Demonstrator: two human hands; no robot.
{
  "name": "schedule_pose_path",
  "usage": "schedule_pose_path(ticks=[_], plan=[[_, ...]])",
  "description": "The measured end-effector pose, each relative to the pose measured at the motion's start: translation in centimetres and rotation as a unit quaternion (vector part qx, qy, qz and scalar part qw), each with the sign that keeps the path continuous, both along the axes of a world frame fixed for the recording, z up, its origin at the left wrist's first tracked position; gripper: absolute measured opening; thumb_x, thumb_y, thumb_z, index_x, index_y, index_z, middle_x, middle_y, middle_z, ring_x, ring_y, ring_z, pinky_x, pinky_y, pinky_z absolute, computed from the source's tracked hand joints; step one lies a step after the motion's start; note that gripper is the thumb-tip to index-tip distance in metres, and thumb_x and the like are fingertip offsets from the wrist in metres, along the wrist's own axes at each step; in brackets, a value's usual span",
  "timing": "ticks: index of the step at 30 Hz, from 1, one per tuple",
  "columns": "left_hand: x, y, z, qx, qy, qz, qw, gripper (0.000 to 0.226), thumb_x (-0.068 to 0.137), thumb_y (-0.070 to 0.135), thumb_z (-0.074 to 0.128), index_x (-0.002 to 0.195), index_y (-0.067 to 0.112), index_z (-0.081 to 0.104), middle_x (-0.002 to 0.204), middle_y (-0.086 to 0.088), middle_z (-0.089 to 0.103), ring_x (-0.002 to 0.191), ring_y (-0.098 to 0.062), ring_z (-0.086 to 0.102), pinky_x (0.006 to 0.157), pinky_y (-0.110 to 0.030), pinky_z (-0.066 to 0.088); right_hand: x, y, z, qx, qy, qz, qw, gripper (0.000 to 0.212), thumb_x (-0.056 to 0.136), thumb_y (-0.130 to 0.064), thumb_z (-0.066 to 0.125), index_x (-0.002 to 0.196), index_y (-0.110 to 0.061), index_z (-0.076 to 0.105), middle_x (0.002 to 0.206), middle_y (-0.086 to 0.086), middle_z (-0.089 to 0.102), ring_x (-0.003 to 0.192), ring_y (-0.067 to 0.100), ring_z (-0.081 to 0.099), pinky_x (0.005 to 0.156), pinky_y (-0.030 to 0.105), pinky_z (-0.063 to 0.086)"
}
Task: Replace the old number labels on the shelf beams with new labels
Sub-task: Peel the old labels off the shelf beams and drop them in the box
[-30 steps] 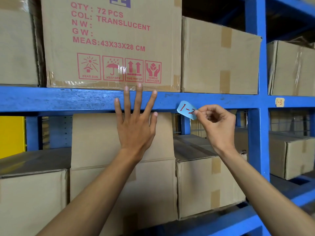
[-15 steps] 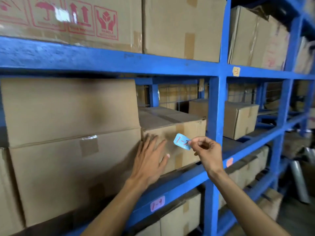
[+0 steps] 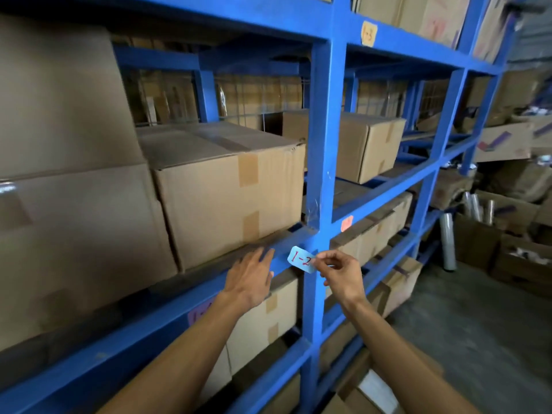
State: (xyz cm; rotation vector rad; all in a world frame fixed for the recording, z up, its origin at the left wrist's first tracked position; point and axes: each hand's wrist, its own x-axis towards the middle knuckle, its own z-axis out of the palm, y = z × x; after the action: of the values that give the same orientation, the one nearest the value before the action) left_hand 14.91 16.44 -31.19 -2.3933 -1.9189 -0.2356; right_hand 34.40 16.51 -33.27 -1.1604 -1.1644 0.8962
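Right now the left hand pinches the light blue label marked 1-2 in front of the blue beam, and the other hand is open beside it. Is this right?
Not quite: in the head view the right hand pinches the light blue label, not the left. The left hand is the open one, its fingers reaching to the blue beam.

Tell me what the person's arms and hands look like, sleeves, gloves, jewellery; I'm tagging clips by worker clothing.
Both forearms are bare as far as the head view shows: no sleeve reaches into the picture. The left hand and the right hand wear no gloves. No watch, bracelet or ring shows on either wrist or on the fingers that can be seen. No markings are visible.
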Motion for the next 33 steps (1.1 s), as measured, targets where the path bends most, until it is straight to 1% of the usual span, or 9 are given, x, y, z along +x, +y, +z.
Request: schedule_pose_path(ticks=[6, 10, 13, 17, 20, 23, 26, 29, 33], plan=[[2.3, 1.1, -2.4, 0.083, 0.091, 0.052, 0.991, 0.090, 0.085, 0.035, 0.064, 0.155, 0.017, 0.011, 0.160, -0.005, 0.024, 0.143, -0.026, 0.030, 0.118, -0.039, 0.025, 3.5, 2.7, -2.9, -0.074, 0.004, 0.011, 0.997, 0.008, 0.084, -0.006, 0.073, 0.079, -0.009, 0.068, 0.082, 0.011, 0.071, 0.056, 0.012, 0.053, 0.042, 0.017, 0.041], [3.9, 1.4, -4.1, 0.131, 0.070, 0.058, 0.987, 0.091, 0.076, 0.028, 0.075, 0.153, 0.015, 0.027, 0.158, -0.007, 0.035, 0.144, -0.029, 0.034, 0.119, -0.046, 0.025, 5.2, 4.6, -4.3, -0.091, 0.002, 0.013, 0.996, 0.007, 0.083, -0.006, 0.075, 0.082, -0.007, 0.068, 0.083, 0.014, 0.072, 0.053, 0.011, 0.054, 0.041, 0.015, 0.041], [6.2, 2.0, -6.5, 0.159, 0.056, -0.002, 0.986, 0.085, 0.069, 0.017, 0.072, 0.148, 0.015, 0.040, 0.158, -0.013, 0.034, 0.147, -0.032, 0.027, 0.119, -0.055, 0.019, 7.1, 5.6, -5.8, -0.103, 0.003, 0.008, 0.995, 0.009, 0.083, -0.008, 0.075, 0.079, -0.011, 0.068, 0.081, 0.012, 0.072, 0.054, 0.012, 0.056, 0.042, 0.017, 0.043], [10.1, 3.2, -11.0, 0.103, 0.039, -0.074, 0.991, 0.085, 0.073, 0.018, 0.067, 0.151, 0.018, 0.034, 0.162, -0.015, 0.022, 0.151, -0.032, 0.014, 0.120, -0.056, 0.011, 11.5, 5.9, -10.6, -0.157, 0.005, -0.035, 0.987, 0.015, 0.082, -0.007, 0.076, 0.075, -0.017, 0.067, 0.076, 0.009, 0.070, 0.056, 0.012, 0.057, 0.040, 0.016, 0.044], [12.4, 4.8, -15.5, 0.020, -0.002, -0.112, 0.994, 0.080, 0.077, 0.013, 0.064, 0.151, 0.018, 0.034, 0.160, -0.013, 0.028, 0.147, -0.031, 0.028, 0.121, -0.049, 0.021, 15.4, 5.1, -15.8, -0.228, 0.000, -0.078, 0.971, 0.010, 0.080, -0.007, 0.077, 0.079, -0.013, 0.070, 0.077, 0.009, 0.071, 0.060, 0.014, 0.059, 0.044, 0.018, 0.046], [15.0, 7.0, -20.0, -0.037, -0.009, -0.149, 0.988, 0.079, 0.071, 0.014, 0.071, 0.145, 0.015, 0.043, 0.147, -0.015, 0.048, 0.130, -0.034, 0.051, 0.107, -0.048, 0.044, 19.3, 4.2, -21.4, -0.303, -0.002, -0.117, 0.946, 0.008, 0.077, -0.009, 0.078, 0.076, -0.015, 0.073, 0.077, 0.010, 0.075, 0.055, 0.016, 0.058, 0.049, 0.026, 0.048], [17.6, 9.2, -24.4, -0.089, 0.007, -0.170, 0.981, 0.079, 0.066, 0.017, 0.079, 0.139, 0.012, 0.051, 0.139, -0.018, 0.057, 0.126, -0.035, 0.057, 0.106, -0.049, 0.045, 22.7, 3.6, -26.8, -0.361, -0.008, -0.146, 0.921, 0.012, 0.073, -0.009, 0.076, 0.067, -0.018, 0.074, 0.075, 0.013, 0.075, 0.055, 0.018, 0.060, 0.056, 0.032, 0.053], [19.8, 11.7, -28.8, -0.129, 0.009, -0.170, 0.977, 0.072, 0.080, 0.018, 0.069, 0.147, 0.012, 0.043, 0.150, -0.016, 0.045, 0.140, -0.035, 0.041, 0.113, -0.053, 0.034, 25.8, 4.2, -31.5, -0.390, -0.018, -0.176, 0.904, 0.019, 0.073, -0.006, 0.075, 0.062, -0.021, 0.073, 0.071, 0.009, 0.074, 0.058, 0.019, 0.063, 0.065, 0.037, 0.058], [22.4, 15.7, -33.9, -0.147, 0.016, -0.180, 0.972, 0.063, 0.094, 0.028, 0.050, 0.152, 0.014, 0.031, 0.161, -0.015, 0.024, 0.150, -0.034, 0.019, 0.120, -0.051, 0.016, 29.0, 6.4, -37.9, -0.427, -0.019, -0.186, 0.885, 0.013, 0.074, -0.004, 0.075, 0.071, -0.017, 0.075, 0.066, 0.005, 0.071, 0.055, 0.018, 0.061, 0.065, 0.037, 0.058]])
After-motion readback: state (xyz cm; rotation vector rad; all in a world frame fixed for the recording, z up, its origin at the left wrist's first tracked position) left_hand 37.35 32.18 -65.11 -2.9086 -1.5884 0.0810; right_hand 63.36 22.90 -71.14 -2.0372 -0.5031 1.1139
